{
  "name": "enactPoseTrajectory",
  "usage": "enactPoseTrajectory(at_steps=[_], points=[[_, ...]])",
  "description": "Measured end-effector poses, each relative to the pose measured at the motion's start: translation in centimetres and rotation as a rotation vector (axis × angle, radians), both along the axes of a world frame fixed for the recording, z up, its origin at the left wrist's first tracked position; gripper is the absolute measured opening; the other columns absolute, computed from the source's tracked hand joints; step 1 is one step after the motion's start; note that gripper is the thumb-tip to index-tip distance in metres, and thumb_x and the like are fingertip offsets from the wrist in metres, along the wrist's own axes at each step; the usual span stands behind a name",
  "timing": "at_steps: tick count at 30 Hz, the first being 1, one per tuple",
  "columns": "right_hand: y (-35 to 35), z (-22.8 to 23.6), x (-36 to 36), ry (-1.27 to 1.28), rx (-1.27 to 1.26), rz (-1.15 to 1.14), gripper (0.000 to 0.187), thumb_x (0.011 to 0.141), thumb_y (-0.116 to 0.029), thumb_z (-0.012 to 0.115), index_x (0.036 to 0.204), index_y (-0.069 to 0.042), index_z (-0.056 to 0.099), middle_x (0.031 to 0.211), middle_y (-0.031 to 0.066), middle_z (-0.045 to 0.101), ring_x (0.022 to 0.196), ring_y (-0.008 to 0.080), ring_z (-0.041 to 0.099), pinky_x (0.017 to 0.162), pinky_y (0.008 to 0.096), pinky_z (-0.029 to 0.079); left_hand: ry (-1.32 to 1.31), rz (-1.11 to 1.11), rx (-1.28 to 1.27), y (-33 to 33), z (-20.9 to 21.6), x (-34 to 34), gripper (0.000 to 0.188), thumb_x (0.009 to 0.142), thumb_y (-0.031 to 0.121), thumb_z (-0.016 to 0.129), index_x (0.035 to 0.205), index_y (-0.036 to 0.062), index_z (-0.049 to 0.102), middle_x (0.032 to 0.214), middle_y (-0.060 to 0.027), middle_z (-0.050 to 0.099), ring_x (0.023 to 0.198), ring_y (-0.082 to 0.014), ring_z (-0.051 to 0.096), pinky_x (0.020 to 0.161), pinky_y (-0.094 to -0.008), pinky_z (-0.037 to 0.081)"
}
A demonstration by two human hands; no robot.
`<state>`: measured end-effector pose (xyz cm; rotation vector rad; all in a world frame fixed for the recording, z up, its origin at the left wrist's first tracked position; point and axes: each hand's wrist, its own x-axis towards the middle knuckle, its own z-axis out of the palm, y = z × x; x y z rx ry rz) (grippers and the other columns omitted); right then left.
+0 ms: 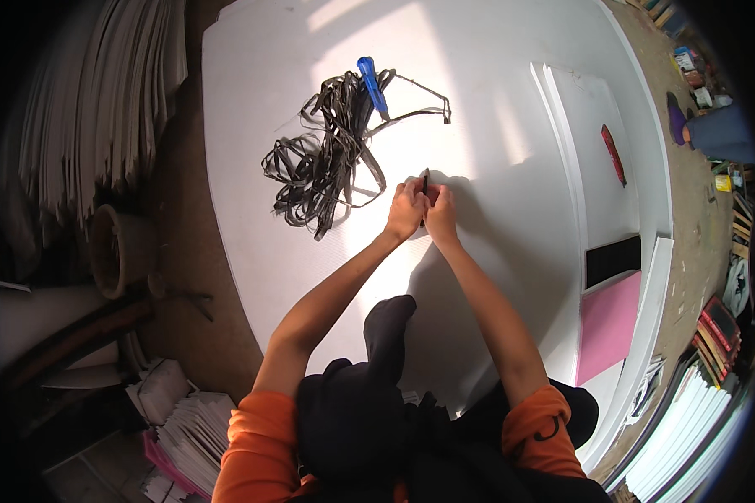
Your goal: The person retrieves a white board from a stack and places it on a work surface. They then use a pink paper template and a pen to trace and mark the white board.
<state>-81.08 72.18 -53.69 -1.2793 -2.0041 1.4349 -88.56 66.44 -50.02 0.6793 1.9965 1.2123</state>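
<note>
Near the middle of the white surface [243, 109], my left hand [407, 210] and my right hand [440, 214] come together, fingers closed. A thin dark piece with a pointed tip [426, 180] sticks up between them; its kind is too small to tell, and my fingers hide most of it. Beyond my left hand lies a loose tangle of black flat strapping [335, 147]. Resting on the tangle's upper right part is a blue box cutter [371, 85]. One end of the strapping stretches out to the right, bent near its tip.
To the right, a red box cutter [614, 155] lies on stacked white boards [579, 109]. Nearer me are a black panel [612, 261] and a pink sheet [608, 323]. Paper stacks [101, 92] and a round container [119, 251] stand left. A person's foot [678, 121] shows at far right.
</note>
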Motion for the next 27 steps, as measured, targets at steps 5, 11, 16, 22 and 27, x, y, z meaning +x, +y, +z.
enactPoseTrajectory(at_steps=[5,11,16,22,27], points=[[0.9,2.5,0.3,0.057,-0.071,0.012,0.024,0.078,-0.012,0.058,0.094,0.001,0.047,0.087,0.0152,0.054,0.077,0.0272,0.056,0.065,0.0354,0.045,-0.411,0.18,0.114,0.9,1.6,0.5,0.03,0.084,0.007,0.042,0.111,-0.0029,0.046,0.102,-0.0143,0.051,0.089,-0.0198,0.056,0.079,-0.0294,0.045],[4.3,13.1,6.3,0.098,0.08,0.126,0.015,0.081,-0.003,0.049,0.096,0.001,0.048,0.082,0.015,0.057,0.074,0.0263,0.058,0.066,0.0351,0.045,-0.587,-0.051,0.208,3.3,11.0,4.2,0.028,0.086,0.016,0.046,0.109,0.0001,0.045,0.099,-0.0094,0.052,0.092,-0.0163,0.053,0.085,-0.0284,0.041],[5.2,29.3,17.1,0.026,0.285,0.057,0.019,0.087,-0.008,0.042,0.104,-0.003,0.049,0.075,0.0066,0.054,0.063,0.0157,0.052,0.063,0.0277,0.042,-0.528,-0.32,0.262,5.0,23.0,11.0,0.018,0.085,0.013,0.046,0.1,0.0036,0.049,0.089,-0.0036,0.05,0.081,-0.0117,0.05,0.077,-0.0257,0.045],[3.0,38.5,37.7,0.059,0.531,-0.414,0.021,0.092,-0.019,0.039,0.103,-0.009,0.053,0.056,-0.0034,0.033,0.046,0.0048,0.034,0.044,0.0227,0.031,-0.208,-0.902,0.398,8.3,32.2,25.2,0.02,0.085,0.014,0.046,0.104,0.0076,0.049,0.093,-0.0028,0.047,0.092,-0.0114,0.047,0.082,-0.0275,0.043],[0.9,37.7,53.1,-0.01,0.55,-0.799,0.023,0.09,-0.027,0.042,0.089,-0.008,0.054,0.053,-0.0026,0.036,0.045,0.0059,0.032,0.042,0.0233,0.028,0.0,-1.083,0.41,10.3,33.4,36.5,0.021,0.085,0.014,0.048,0.105,0.0077,0.05,0.098,-0.0037,0.048,0.09,-0.0112,0.049,0.08,-0.0261,0.043]])
